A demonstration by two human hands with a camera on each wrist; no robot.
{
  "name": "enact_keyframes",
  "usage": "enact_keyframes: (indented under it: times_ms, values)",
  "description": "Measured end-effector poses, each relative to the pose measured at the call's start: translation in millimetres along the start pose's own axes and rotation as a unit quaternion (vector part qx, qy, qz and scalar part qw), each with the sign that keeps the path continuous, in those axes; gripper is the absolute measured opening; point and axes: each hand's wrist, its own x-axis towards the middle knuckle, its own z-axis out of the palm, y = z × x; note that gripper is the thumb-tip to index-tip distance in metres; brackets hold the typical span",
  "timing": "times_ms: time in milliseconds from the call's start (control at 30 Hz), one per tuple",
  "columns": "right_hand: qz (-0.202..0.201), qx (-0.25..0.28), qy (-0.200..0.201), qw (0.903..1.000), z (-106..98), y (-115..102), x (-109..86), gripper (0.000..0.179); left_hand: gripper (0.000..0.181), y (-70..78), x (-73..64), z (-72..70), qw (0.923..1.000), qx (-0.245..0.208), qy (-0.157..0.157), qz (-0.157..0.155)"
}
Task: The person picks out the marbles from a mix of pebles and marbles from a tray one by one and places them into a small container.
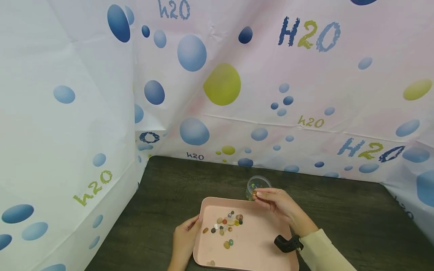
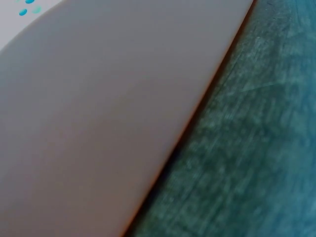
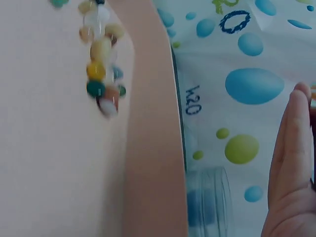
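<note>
A pink tray point(image 1: 254, 244) lies on the table, with several small polished stones point(image 1: 230, 223) of mixed colours in its left half. My left hand point(image 1: 184, 239) grips the tray's left rim, its thumb along the edge. Beyond the tray's far edge, my right hand point(image 1: 281, 206) pinches an amber-brown stone point(image 1: 254, 193) beside a clear round jar point(image 1: 248, 192). Some small coloured pieces show inside that jar. In the right wrist view the right hand point(image 3: 291, 163) is at the right edge, and the stone is mostly cut off.
The dark wooden table point(image 1: 162, 195) is bordered behind and at the left by a white sheet point(image 1: 257, 86) printed with bubbles. A black wrist camera point(image 1: 286, 244) sits on the right wrist, above the tray's right side. A blurred pale surface point(image 2: 108, 113) fills most of the left wrist view.
</note>
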Motion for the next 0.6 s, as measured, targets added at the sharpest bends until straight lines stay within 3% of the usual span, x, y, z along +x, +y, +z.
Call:
enact_keyframes:
  times_ms: [133, 267, 400, 467, 600]
  values:
    - [-0.024, -0.112, 0.072, 0.9908, -4.0, -6.5, 0.7, 0.030, 0.028, -1.2, 0.4, 0.5, 1.0000, -0.002, 0.001, 0.001]
    - [-0.048, -0.227, 0.131, 0.9638, -3.8, -12.9, 3.9, 0.036, 0.027, -1.0, 0.4, -0.1, 1.0000, 0.005, 0.001, 0.002]
    - [-0.059, -0.310, 0.157, 0.9357, -1.4, -18.0, 8.2, 0.034, 0.027, 0.1, -0.1, -1.0, 0.9999, 0.012, 0.002, 0.005]
    - [-0.057, -0.349, 0.173, 0.9193, -0.2, -20.1, 10.6, 0.029, 0.027, 0.5, -0.1, -1.3, 0.9999, 0.014, 0.001, 0.006]
    - [-0.065, -0.444, 0.200, 0.8710, 1.5, -23.5, 17.7, 0.021, 0.028, 0.5, -0.1, -1.3, 0.9998, 0.016, -0.001, 0.010]
